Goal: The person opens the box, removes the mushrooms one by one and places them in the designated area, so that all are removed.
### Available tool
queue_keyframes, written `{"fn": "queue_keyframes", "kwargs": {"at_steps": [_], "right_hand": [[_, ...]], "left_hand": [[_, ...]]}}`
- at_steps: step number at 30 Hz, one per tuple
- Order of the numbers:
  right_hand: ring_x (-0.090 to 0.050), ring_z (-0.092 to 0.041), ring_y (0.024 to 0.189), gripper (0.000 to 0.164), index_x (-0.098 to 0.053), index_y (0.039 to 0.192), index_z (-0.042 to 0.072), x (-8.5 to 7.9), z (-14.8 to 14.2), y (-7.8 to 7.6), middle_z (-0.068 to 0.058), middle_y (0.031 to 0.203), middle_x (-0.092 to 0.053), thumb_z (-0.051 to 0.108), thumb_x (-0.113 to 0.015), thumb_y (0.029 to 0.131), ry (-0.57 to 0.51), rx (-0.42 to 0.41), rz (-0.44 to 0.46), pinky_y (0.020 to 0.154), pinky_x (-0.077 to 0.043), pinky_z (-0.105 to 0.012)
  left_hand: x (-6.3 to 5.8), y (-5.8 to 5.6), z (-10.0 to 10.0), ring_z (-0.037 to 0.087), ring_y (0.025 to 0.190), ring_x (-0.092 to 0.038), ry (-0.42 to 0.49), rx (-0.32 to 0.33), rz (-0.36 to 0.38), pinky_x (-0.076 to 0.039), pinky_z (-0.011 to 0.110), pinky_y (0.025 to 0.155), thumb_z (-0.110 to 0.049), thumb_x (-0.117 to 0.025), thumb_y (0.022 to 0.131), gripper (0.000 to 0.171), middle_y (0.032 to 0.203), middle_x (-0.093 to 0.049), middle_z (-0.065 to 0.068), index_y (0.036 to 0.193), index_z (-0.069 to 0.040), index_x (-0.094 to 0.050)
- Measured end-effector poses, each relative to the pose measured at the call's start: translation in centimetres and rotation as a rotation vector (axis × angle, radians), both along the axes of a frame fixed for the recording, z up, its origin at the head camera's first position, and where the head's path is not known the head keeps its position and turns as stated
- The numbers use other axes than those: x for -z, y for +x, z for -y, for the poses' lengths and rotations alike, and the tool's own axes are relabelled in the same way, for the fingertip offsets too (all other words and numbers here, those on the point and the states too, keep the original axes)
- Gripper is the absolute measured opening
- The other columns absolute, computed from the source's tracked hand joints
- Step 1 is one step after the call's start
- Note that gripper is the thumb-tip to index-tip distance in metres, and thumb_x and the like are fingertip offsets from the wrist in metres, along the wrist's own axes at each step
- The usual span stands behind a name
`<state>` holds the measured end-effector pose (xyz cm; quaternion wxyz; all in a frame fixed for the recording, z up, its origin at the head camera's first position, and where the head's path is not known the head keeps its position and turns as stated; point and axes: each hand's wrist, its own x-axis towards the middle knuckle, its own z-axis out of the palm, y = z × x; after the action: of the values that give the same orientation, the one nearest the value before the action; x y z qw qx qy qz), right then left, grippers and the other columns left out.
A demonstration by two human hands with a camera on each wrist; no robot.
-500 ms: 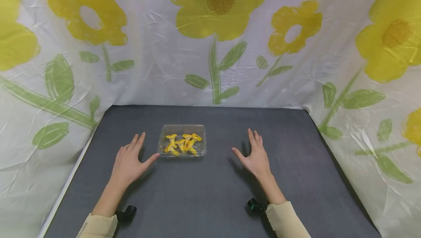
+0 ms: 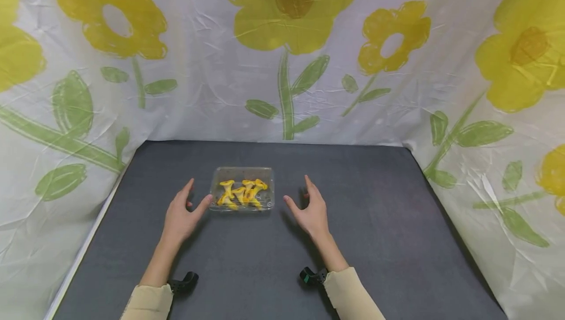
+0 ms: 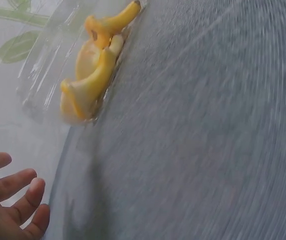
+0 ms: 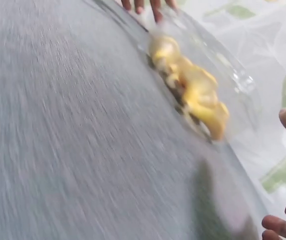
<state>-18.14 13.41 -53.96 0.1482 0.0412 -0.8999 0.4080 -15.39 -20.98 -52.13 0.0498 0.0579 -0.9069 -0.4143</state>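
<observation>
A clear plastic box stands on the dark table, with several yellow trumpet-shaped mushrooms inside it. To its left is my left hand, fingers spread and thumb tip right at the box's left edge in the head view. On the other side my right hand reaches toward the box with thumb and fingers apart, a small gap away from the right edge. Both hands hold nothing. In the left wrist view the mushrooms show through the box wall, blurred in the right wrist view.
The dark grey tabletop surrounds the box. White sheeting printed with yellow flowers closes off the back and both sides. Each wrist wears a black strap, below a beige sleeve.
My right hand has moved left toward the box. My left hand has shifted slightly right, with its fingers turned more inward. The box stays in place on the table.
</observation>
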Motion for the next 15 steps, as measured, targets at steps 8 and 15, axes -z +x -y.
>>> {"fn": "queue_keyframes", "kwargs": {"at_steps": [8,15], "right_hand": [[-0.063,-0.036,0.115,0.084,-0.04,0.164,0.004,0.6,3.1,0.3,-0.019,0.156,-0.054,0.041,-0.075,0.097,-0.149,-0.111,0.049,0.099,-0.049,-0.059],[-0.051,-0.004,0.06,0.08,-0.039,0.164,0.002,1.3,4.9,0.6,-0.017,0.152,-0.058,0.036,-0.074,0.1,-0.239,-0.18,0.052,0.058,-0.044,-0.023]], "left_hand": [[0.8,-0.3,-1.1,0.03,0.11,-0.048,0.117,-0.047,0.01,-0.04,0.045,0.084,-0.054,-0.061,0.104,0.087,0.162,-0.04,0.021,0.17,-0.01,-0.025],[1.7,-0.8,-1.8,0.029,0.113,-0.05,0.201,-0.056,0.011,-0.041,0.042,0.088,-0.049,-0.066,0.103,0.09,0.167,-0.035,0.02,0.171,-0.012,-0.021]]}}
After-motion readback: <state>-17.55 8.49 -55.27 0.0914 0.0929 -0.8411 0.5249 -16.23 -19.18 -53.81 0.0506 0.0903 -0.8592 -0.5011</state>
